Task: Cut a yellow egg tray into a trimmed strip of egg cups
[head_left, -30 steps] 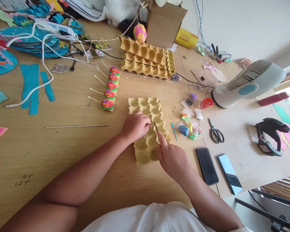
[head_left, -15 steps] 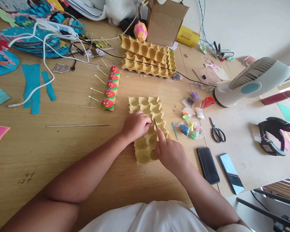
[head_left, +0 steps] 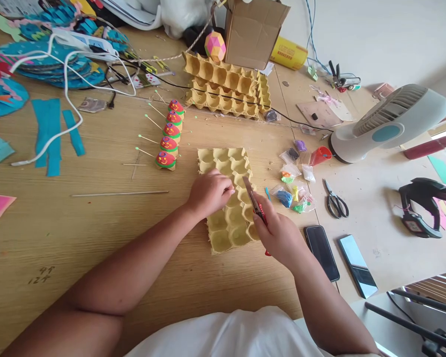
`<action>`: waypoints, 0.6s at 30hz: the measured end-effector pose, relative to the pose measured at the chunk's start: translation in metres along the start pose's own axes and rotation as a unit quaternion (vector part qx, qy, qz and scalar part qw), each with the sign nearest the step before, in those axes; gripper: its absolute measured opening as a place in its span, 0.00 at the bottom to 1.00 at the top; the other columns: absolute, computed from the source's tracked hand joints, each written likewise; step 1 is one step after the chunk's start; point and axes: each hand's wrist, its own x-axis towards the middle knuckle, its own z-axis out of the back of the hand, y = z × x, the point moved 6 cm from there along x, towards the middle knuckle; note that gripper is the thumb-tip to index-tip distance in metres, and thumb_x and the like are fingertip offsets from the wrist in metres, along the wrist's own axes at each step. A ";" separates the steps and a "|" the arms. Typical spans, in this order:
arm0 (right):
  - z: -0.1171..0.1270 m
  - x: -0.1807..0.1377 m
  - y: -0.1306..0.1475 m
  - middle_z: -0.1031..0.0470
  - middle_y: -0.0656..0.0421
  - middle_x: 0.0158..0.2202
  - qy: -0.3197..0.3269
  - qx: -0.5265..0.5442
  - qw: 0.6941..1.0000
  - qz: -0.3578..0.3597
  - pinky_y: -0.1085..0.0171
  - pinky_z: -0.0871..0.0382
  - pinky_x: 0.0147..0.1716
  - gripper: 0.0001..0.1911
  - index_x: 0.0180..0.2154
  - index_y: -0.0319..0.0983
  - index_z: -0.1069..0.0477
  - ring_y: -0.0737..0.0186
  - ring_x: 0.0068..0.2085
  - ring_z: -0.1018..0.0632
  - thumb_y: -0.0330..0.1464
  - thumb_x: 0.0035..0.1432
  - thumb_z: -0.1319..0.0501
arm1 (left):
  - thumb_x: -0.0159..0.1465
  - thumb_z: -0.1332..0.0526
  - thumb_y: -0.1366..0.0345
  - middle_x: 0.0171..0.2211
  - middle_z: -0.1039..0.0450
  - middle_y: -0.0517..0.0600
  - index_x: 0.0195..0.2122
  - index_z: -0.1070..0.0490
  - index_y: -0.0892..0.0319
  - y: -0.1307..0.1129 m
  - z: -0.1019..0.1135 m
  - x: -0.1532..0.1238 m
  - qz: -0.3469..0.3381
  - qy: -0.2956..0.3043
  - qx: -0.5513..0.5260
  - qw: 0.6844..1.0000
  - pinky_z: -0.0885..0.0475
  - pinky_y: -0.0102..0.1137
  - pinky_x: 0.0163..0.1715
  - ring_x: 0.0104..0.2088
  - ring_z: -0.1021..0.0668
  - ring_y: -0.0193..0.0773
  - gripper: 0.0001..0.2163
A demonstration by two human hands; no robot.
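Note:
A yellow egg carton with several cups lies in front of me on the wooden table. My left hand is closed on its middle, the fingers curled against the cups; the fingertips are partly hidden. My right hand is wrapped round a utility knife with a red and dark handle. The knife is tilted over the carton's right side, its blade pointing up and left near the cups. I cannot tell if the blade touches the carton. A row of red and green caterpillar figures made on carton cups stands to the left.
Bagged clay, scissors and two phones lie to the right, near a white fan. More egg cartons stand behind. A thin stick lies on the left. A black cable crosses the back.
My right hand has lifted and shifted right with the utility knife, baring more of the blade and handle. The left hand keeps its place on the egg carton.

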 end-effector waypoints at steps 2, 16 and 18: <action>-0.007 -0.004 0.003 0.17 0.59 0.35 0.018 -0.048 0.999 -0.003 0.67 0.42 0.26 0.29 0.70 0.45 0.46 0.58 0.31 0.19 0.35 0.70 0.49 | 0.65 0.38 0.65 0.28 0.21 0.50 0.26 0.25 0.56 0.000 0.000 0.000 0.000 -0.004 0.000 1.000 0.37 0.36 0.32 0.39 0.25 0.45 0.09; -0.019 -0.013 0.007 0.15 0.56 0.40 0.021 -0.137 0.990 0.025 0.65 0.43 0.25 0.29 0.71 0.40 0.47 0.57 0.36 0.16 0.35 0.72 0.52 | 0.64 0.37 0.65 0.28 0.21 0.50 0.26 0.24 0.55 0.000 0.000 0.000 0.004 -0.009 -0.008 1.000 0.36 0.37 0.32 0.39 0.26 0.45 0.09; -0.020 -0.011 0.010 0.15 0.57 0.39 0.025 -0.154 0.987 0.024 0.65 0.41 0.26 0.29 0.72 0.40 0.49 0.57 0.36 0.16 0.35 0.73 0.52 | 0.64 0.37 0.64 0.28 0.21 0.50 0.26 0.24 0.55 0.000 0.000 0.000 0.003 -0.010 -0.007 1.000 0.36 0.37 0.32 0.39 0.26 0.45 0.09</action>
